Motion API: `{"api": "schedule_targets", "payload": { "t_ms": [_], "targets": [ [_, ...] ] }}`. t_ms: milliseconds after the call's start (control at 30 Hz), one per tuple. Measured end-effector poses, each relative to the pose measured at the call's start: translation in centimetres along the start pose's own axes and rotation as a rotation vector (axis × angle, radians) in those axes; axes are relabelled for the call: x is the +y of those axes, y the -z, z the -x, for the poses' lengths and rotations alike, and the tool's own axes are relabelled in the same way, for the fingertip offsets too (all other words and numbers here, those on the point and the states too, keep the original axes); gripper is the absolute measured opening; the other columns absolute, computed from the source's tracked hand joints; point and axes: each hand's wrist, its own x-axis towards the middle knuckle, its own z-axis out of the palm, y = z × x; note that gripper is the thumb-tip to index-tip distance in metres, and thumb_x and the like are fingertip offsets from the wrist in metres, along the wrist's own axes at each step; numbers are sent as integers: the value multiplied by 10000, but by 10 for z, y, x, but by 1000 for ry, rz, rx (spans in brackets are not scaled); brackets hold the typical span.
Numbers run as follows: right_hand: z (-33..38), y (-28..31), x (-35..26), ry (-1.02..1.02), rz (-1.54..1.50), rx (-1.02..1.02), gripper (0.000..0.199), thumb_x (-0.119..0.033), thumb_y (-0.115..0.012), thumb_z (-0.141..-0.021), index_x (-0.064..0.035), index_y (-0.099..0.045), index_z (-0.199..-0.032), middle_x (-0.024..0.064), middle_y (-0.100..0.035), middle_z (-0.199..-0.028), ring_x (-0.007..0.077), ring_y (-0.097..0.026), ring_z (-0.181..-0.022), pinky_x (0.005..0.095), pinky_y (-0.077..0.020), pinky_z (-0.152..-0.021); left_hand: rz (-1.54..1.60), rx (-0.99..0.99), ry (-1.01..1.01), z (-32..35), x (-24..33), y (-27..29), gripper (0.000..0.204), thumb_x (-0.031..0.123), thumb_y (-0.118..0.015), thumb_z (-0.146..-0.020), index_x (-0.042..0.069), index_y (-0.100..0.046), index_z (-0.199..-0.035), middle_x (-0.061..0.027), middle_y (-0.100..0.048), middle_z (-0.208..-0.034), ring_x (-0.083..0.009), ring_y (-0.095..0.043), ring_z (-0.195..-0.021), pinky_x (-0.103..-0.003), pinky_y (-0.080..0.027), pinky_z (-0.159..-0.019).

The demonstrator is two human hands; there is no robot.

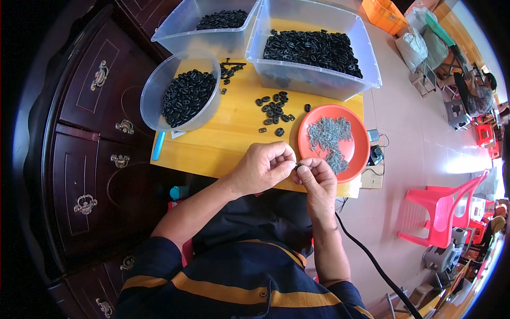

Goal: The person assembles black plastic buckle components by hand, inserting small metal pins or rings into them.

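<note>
Over the near edge of the yellow table, my two hands meet at the fingertips. My right hand [319,183] is closed in a pinch on a small black plastic piece [299,166], mostly covered by the fingers. Thumb and forefinger of my left hand [264,169] are pressed together right beside that piece; whatever they hold is too small to make out. Just beyond my right hand, an orange-red plate [362,135] bears a heap of small silvery metal parts [328,134]. Loose black oval pieces with holes [274,109] lie scattered on the table [234,138] ahead of my hands.
A round clear tub [151,109] and two rectangular clear bins [311,87] [183,38] hold many black pieces. Dark wooden cabinets [79,133] stand at left. A black cable [366,252] runs at right, near a pink chair [438,212]. Another person [481,98] sits far right.
</note>
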Motion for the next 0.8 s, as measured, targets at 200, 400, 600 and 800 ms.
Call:
{"api": "schedule_targets", "payload": {
  "t_ms": [200, 400, 600, 800],
  "targets": [
    [0, 1, 0, 10, 4, 21, 108, -55, -662, -978, -14, -642, -1076, 16, -681, -926, 83, -637, -823, 233, -520, -779, 18, -2, 7, 0, 0, -2, 40, 43, -659, -928, 15, -631, -920, 31, -612, -753, -18, -553, -655, -201, -462, -575],
    [1, -1, -3, -3, 17, 28, 101, -42, -668, -968, -10, -649, -1062, 18, -693, -926, 78, -639, -824, 229, -519, -784, 16, 15, 17, 0, 0, -1, 31, 29, -657, -923, 15, -630, -916, 36, -607, -751, -18, -552, -661, -202, -466, -580],
    [1, -2, -2, 6, 21, 40, 102, -18, -676, -955, 0, -651, -1052, 21, -693, -915, 77, -640, -818, 231, -523, -790, 12, -7, 13, 0, 0, -1, 35, 17, -656, -919, 19, -628, -898, 40, -601, -742, -12, -538, -652, -204, -450, -569],
    [2, -1, 2, 47, 103, 48, 107, 11, -684, -939, 7, -660, -1044, 15, -690, -899, 70, -633, -810, 222, -515, -775, -24, -61, 37, 1, -3, 1, 45, 18, -662, -918, 25, -628, -889, 47, -594, -732, -11, -522, -636, -205, -426, -553]
  ]
}}
